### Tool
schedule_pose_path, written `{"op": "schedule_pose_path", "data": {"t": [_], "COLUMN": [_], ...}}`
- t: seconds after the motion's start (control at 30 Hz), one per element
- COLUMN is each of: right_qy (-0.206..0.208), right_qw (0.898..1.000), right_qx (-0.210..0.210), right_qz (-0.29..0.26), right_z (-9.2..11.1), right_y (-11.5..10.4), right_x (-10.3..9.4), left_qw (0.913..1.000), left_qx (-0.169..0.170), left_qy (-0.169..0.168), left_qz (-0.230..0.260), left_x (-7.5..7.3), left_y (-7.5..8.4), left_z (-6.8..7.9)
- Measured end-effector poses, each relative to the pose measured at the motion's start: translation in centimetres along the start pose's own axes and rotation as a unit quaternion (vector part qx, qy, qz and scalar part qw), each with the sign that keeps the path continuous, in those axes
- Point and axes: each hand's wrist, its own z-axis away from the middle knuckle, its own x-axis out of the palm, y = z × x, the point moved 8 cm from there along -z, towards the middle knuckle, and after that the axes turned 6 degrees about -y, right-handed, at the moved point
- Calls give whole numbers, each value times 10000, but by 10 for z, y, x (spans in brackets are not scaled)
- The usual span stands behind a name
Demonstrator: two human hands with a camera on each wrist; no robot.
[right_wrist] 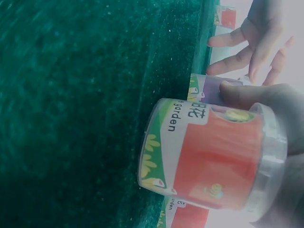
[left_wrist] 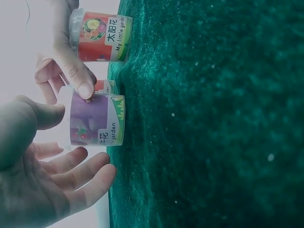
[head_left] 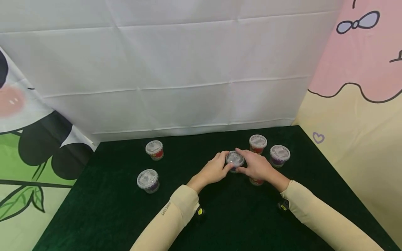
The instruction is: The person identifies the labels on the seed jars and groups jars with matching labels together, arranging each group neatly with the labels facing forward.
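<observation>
Between the two hands, in the head view, stands a small clear-lidded plastic tub (head_left: pixel 235 158) with a purple label. The right hand (head_left: pixel 255 165) grips it from the right, its thumb (left_wrist: pixel 84 88) pressed on the tub's side in the left wrist view. On the other side the left hand (head_left: pixel 215 169) is cupped round the tub, fingers (left_wrist: pixel 90 190) spread and loosely bent beside it. A red-labelled tub (head_left: pixel 257 182) sits partly hidden below the right hand; its label (right_wrist: pixel 213 161) looms large in the right wrist view.
Behind the right hand are another red tub (head_left: pixel 258 141) and a purple tub (head_left: pixel 279 155). Farther left on the dark green cloth (head_left: pixel 103 209) stand a red tub (head_left: pixel 154 150) and a purple tub (head_left: pixel 148 180). White sheeting (head_left: pixel 176 69) hangs along the far edge.
</observation>
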Motion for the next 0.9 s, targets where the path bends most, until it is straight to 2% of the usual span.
{"op": "schedule_pose_path", "data": {"t": [0.4,0.67,0.9], "right_qy": [159,190,517], "right_qw": [9999,9994,9956], "right_qx": [-56,-236,-643], "right_qz": [9,-140,-446], "right_z": [3,-1,2], "right_y": [0,-3,-14], "right_x": [-1,1,-17], "left_qw": [10000,9998,9976], "left_qx": [21,163,495], "left_qy": [-9,91,463], "left_qz": [38,-59,-114], "left_x": [1,-1,-13], "left_y": [0,-8,1], "left_z": [-1,4,11]}}
